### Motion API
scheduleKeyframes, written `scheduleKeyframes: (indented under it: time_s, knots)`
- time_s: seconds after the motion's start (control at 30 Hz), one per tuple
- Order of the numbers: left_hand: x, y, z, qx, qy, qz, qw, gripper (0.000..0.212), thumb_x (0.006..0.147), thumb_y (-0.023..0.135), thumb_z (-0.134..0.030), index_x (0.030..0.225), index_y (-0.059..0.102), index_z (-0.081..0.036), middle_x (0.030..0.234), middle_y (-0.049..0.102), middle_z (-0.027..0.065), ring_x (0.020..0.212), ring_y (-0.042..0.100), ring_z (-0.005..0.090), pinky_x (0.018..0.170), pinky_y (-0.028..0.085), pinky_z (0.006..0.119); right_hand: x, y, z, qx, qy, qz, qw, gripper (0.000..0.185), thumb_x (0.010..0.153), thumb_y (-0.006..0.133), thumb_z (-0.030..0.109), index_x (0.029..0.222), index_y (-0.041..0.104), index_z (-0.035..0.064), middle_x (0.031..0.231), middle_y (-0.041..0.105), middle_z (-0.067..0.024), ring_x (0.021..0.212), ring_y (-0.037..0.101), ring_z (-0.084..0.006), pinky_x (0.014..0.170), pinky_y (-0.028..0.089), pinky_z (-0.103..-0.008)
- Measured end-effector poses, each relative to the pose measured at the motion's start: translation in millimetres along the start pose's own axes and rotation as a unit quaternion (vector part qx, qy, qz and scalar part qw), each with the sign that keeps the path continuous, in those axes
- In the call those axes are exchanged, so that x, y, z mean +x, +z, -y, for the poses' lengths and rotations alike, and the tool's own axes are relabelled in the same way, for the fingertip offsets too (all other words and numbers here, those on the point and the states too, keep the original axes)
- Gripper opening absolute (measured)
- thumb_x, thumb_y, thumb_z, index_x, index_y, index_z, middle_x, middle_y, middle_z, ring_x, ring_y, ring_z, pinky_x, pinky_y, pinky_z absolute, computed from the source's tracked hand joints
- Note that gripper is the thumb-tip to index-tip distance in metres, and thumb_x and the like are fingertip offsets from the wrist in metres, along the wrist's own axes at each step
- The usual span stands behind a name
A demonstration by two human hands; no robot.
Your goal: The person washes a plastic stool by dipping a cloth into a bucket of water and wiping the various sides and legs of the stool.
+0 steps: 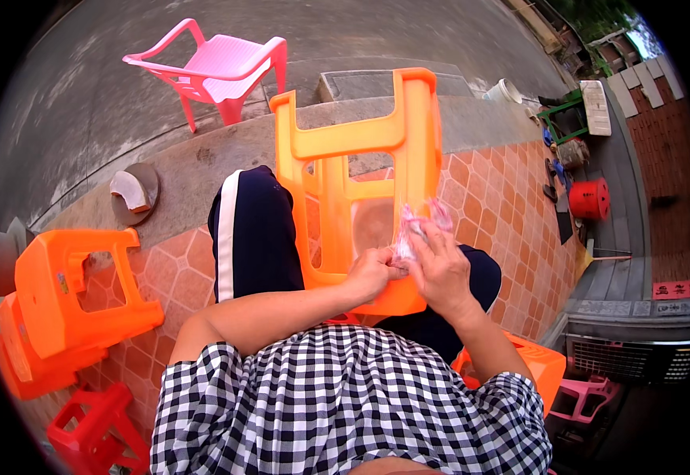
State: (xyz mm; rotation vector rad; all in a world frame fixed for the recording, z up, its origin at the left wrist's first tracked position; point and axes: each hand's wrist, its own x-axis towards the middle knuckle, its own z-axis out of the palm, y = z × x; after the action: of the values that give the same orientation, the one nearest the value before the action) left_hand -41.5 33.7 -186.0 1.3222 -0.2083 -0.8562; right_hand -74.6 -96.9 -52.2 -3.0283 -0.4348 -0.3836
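An orange plastic stool (417, 136) lies tipped over between my knees, its legs pointing away from me. Over its near end, my left hand (374, 273) pinches the lower edge of a crumpled pink-and-white piece of material (407, 234), which looks like thin plastic or cloth. My right hand (443, 264) grips the same material from the right, with its fingers bent over it. The material is blurred, so its exact kind cannot be told.
Orange stools (42, 297) and a red plastic stool (99, 421) stand at the left. Another orange stool (544, 365) is by my right elbow. Beyond the tiled floor (170, 267) are a pink armchair (226, 59), a white bucket (503, 91) and a red bucket (588, 199).
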Motion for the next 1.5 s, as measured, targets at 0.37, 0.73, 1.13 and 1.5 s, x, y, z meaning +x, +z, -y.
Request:
scheduleKeyframes:
  time_s: [0.37,0.73,1.13,1.5]
  knots:
    - [2.6,-0.9,1.5,-0.025,-0.047,0.085,0.995,0.024,0.094,0.064,-0.011,0.113,0.062,0.003,0.095,0.069,0.0065,0.082,0.066,0.0141,0.074,0.055,0.028,123.6,75.5,-93.8,-0.031,0.059,-0.153,0.986,0.037,0.086,0.061,0.012,0.123,0.060,0.0081,0.117,0.057,-0.0130,0.097,0.059,-0.0357,0.079,0.050,-0.0454]
    - [-0.6,-3.6,3.1,0.001,-0.001,0.078,0.997,0.026,0.095,0.063,-0.014,0.115,0.062,0.003,0.097,0.069,0.0070,0.086,0.065,0.0126,0.077,0.053,0.027,219.7,75.3,-96.8,-0.035,0.060,-0.172,0.983,0.026,0.085,0.057,0.015,0.108,0.069,0.0172,0.120,0.057,-0.0079,0.111,0.055,-0.0336,0.088,0.045,-0.0498]
    - [-6.9,-3.6,-9.2,0.043,-0.012,0.040,0.998,0.030,0.092,0.065,-0.024,0.109,0.064,0.001,0.092,0.071,0.0089,0.080,0.066,0.0169,0.073,0.052,0.032,228.0,80.0,-108.2,-0.021,0.072,-0.184,0.980,0.023,0.079,0.062,0.020,0.101,0.068,0.0174,0.103,0.059,-0.0083,0.095,0.058,-0.0304,0.081,0.050,-0.0428]
    - [2.1,-2.6,8.5,0.016,0.018,-0.003,1.000,0.038,0.093,0.062,-0.038,0.099,0.066,-0.001,0.082,0.070,0.0109,0.075,0.068,0.0211,0.069,0.052,0.035,216.4,74.9,-117.7,0.227,0.188,-0.147,0.944,0.038,0.093,0.057,0.027,0.129,0.061,0.0146,0.122,0.055,-0.0149,0.119,0.051,-0.0329,0.104,0.039,-0.0384]
